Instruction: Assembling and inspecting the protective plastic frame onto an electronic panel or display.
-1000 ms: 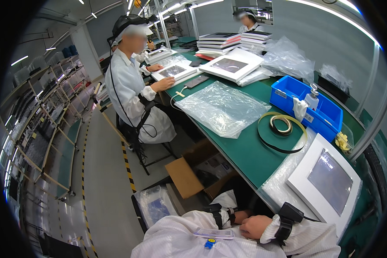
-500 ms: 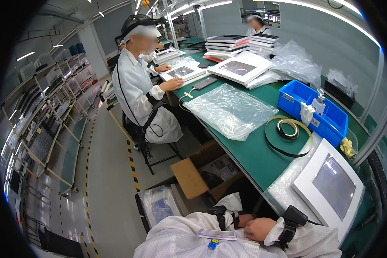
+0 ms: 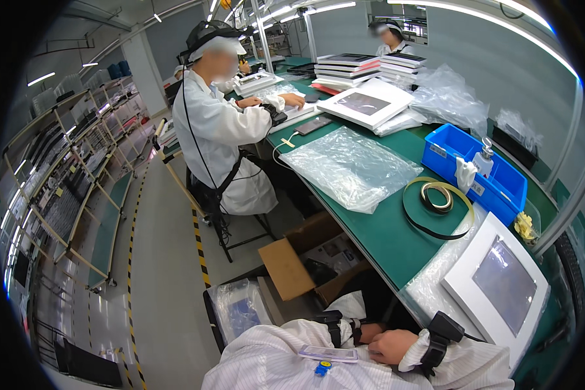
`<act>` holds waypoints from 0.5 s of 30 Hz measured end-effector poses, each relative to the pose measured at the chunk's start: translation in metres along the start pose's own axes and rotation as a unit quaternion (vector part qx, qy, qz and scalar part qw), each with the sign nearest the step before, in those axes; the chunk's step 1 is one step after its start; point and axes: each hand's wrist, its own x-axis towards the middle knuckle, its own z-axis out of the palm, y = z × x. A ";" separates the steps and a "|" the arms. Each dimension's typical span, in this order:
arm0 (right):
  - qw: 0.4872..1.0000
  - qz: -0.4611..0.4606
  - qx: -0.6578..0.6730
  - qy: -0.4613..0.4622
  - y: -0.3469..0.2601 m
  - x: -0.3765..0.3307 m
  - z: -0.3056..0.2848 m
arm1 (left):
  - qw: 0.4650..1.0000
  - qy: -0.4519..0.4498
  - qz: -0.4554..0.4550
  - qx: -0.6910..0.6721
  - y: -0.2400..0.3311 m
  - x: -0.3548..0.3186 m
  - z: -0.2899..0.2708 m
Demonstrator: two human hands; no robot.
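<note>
Both hands, the right hand point(image 3: 393, 346) loosely curled and the left hand point(image 3: 369, 332) mostly hidden, rest empty in the lap, with the white framed panel point(image 3: 504, 286) just beyond them, untouched in its plastic wrap point(image 3: 435, 286).

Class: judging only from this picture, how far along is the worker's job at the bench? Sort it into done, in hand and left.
Done: a white framed panel already lies on clear film at the green bench. In hand: nothing; the right hand and left hand rest in the lap, off the bench. Left: the tape roll and the flat plastic bag lie untouched, so the panel looks unbagged.
</note>
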 end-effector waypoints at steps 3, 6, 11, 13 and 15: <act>1.000 -0.002 0.004 0.004 0.001 0.000 0.002 | 0.996 0.005 -0.089 0.024 0.019 0.001 -0.001; 1.000 0.007 0.014 0.000 0.001 -0.001 0.001 | 0.963 0.007 -0.249 0.100 0.057 0.013 0.004; 1.000 0.015 0.009 -0.016 -0.002 0.000 -0.001 | 0.742 0.072 -0.633 0.208 0.137 0.050 0.031; 1.000 0.017 0.009 -0.017 -0.001 -0.002 -0.003 | 0.697 0.065 -0.689 0.187 0.146 0.051 0.026; 1.000 0.016 0.005 -0.019 -0.004 -0.001 -0.003 | 0.860 -0.012 -0.498 0.109 0.126 0.026 0.005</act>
